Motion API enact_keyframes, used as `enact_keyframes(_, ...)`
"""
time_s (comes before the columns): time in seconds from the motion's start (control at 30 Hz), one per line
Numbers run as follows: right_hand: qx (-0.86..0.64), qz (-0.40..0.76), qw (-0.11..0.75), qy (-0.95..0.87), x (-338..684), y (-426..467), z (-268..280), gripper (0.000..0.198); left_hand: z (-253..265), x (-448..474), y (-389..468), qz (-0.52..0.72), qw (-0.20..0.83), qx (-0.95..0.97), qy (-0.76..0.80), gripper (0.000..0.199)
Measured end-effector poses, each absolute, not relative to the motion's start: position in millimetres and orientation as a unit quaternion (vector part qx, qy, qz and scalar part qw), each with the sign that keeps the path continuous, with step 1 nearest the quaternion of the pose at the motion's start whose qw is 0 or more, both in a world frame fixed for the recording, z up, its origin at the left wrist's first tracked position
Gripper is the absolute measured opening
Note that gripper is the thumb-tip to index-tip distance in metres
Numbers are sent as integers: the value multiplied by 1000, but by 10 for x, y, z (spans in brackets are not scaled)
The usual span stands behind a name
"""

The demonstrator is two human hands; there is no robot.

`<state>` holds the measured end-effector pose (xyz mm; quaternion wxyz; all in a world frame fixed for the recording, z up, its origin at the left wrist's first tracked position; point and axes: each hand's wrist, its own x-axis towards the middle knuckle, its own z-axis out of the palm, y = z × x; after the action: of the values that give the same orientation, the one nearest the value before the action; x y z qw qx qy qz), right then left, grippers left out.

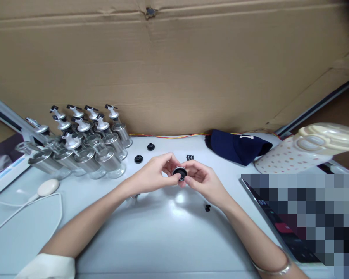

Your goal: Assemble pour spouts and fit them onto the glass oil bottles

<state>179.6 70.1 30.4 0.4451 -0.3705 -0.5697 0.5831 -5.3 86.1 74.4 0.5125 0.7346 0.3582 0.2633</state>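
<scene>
Both hands hold a round black pourer cap with a silver rim over the middle of the table. My left hand pinches it from the left, thumb on the dark inner face. From the right, my right hand grips its edge between thumb and fingers. Two similar black caps lie on the table beyond my left hand. Several small black pieces lie just behind my right hand. Other small black pieces rest below the right wrist. A silvery part shows partly behind my left forearm.
Several glass bottles with metal sleeves, many with silver pourers, crowd the left back. A white cable with a round puck lies front left. A navy cap, a dotted tumbler and a partly blurred tablet occupy the right. Cardboard stands behind.
</scene>
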Motion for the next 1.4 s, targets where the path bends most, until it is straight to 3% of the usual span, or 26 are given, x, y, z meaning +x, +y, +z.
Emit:
enact_keyframes(0.2,-385,540,440,-606,1755,659,310,28,770,-61,870,256,410,798,361,14)
enact_keyframes(0.5,-419,494,427,-631,1773,646,297,26,720,-75,856,261,381,814,354,28)
enact_keyframes(0.7,-402,440,484,-641,1821,695,305,27,487,61,858,417,363,779,298,39)
enact_keyframes(0.83,-396,428,485,-652,1879,743,305,28,283,185,774,479,352,730,338,33)
enact_keyframes(1.13,-377,448,468,-662,1948,784,297,23,214,243,694,478,435,663,378,28)
enact_keyframes(1.3,-391,431,442,-683,2063,818,382,7,146,296,644,495,490,617,367,27)
enact_keyframes(1.4,-431,390,449,-679,2155,868,410,14,54,321,591,470,533,605,358,27)
